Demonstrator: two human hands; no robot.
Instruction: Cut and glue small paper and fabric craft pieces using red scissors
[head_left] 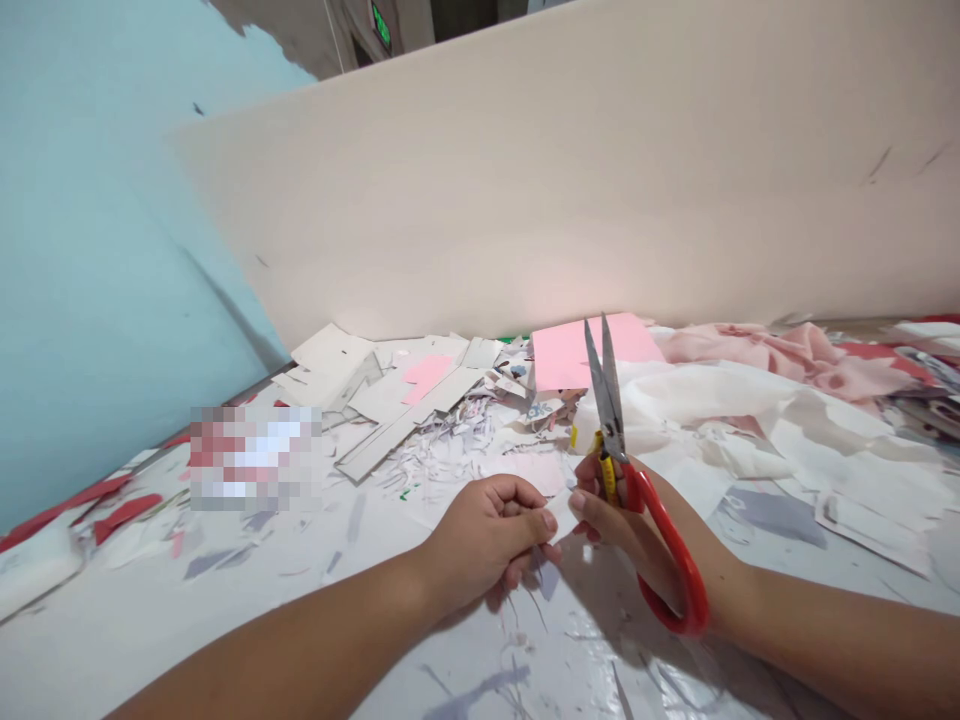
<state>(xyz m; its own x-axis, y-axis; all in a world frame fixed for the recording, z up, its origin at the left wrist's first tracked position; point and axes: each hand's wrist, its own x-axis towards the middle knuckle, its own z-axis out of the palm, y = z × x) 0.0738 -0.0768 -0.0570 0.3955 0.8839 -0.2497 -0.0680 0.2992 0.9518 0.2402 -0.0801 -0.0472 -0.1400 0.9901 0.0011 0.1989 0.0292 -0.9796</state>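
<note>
A small white piece of paper (562, 518) is pinched between the thumb and fingers of my left hand (487, 530). My right hand (619, 525) grips scissors (611, 410) with red handles and a yellow part near the pivot. Their blades point up and away, slightly apart at the tips. The right thumb and fingertips also meet the paper's right edge. Both hands are over the white tabletop (360, 640), close together, and thin cut strips lie below them. Part of the paper is hidden by my fingers.
Grey-white card pieces (420, 400) and shredded paper (457, 450) lie beyond my hands. A pink sheet (559, 360) leans at the back. Crumpled white material (697, 405) and pink cloth (787, 360) are at right. A pale panel (562, 190) stands behind; red scraps (127, 515) lie left.
</note>
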